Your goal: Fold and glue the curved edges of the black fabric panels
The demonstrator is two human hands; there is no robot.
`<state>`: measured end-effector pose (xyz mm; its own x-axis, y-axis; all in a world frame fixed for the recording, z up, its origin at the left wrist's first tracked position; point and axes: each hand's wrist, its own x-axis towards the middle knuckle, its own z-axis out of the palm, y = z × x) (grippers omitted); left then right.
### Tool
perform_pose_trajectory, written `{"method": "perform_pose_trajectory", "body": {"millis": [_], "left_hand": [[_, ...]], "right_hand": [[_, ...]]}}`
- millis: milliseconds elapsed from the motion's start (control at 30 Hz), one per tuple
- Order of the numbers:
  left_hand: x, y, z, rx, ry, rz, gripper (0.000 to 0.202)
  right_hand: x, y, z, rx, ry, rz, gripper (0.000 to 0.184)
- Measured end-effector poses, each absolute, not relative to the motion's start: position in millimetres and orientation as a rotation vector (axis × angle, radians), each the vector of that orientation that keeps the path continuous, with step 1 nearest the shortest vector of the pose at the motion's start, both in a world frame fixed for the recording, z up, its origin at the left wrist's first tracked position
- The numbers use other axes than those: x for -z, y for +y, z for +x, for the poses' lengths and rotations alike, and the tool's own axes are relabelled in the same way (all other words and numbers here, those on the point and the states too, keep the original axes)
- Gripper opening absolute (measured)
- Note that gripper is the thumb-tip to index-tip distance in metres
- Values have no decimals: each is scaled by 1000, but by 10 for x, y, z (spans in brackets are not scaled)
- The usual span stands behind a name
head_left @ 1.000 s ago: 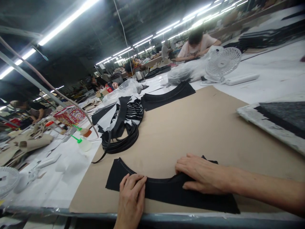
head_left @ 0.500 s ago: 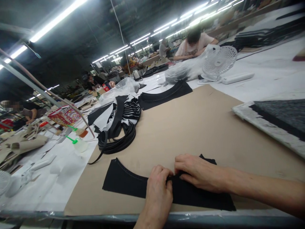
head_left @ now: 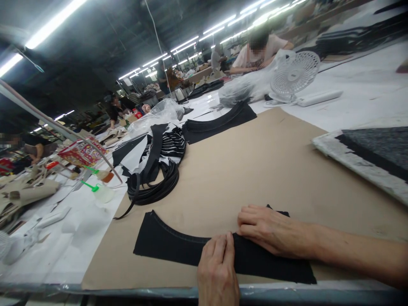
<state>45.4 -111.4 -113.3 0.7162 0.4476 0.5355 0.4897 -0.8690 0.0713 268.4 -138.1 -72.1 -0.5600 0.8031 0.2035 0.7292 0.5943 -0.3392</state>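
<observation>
A curved black fabric piece [head_left: 165, 244] lies flat on brown paper [head_left: 255, 170] at the table's near edge. My left hand [head_left: 218, 267] rests palm down on its middle, fingers straight and held together, holding nothing. My right hand [head_left: 270, 231] lies flat on the cloth just to the right, fingers stretched along the upper curved edge. The fingertips of both hands almost meet. The cloth's right part is partly hidden under my right hand and forearm.
A coil of black strips and striped fabric [head_left: 156, 170] lies beyond, with more black curved pieces [head_left: 219, 121] further back. A white fan [head_left: 295, 78] stands at the back right, a grey felt board [head_left: 372, 155] on the right. Glue bottles [head_left: 100, 191] and clutter lie left. Other people work at distant tables.
My left hand slid right along the cloth from its left part to the middle, curled briefly at the edge beside my right hand, and now lies flat. My right hand barely moved.
</observation>
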Motion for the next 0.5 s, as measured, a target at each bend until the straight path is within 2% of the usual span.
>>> {"method": "perform_pose_trajectory", "body": {"millis": [267, 500], "left_hand": [[1199, -1096, 395, 707, -788, -2885, 57], [1233, -1158, 454, 731, -837, -2768, 56]], "right_hand": [[712, -1372, 2805, -290, -2492, -1202, 20], [708, -1394, 2884, -237, -2525, -1202, 18]]}}
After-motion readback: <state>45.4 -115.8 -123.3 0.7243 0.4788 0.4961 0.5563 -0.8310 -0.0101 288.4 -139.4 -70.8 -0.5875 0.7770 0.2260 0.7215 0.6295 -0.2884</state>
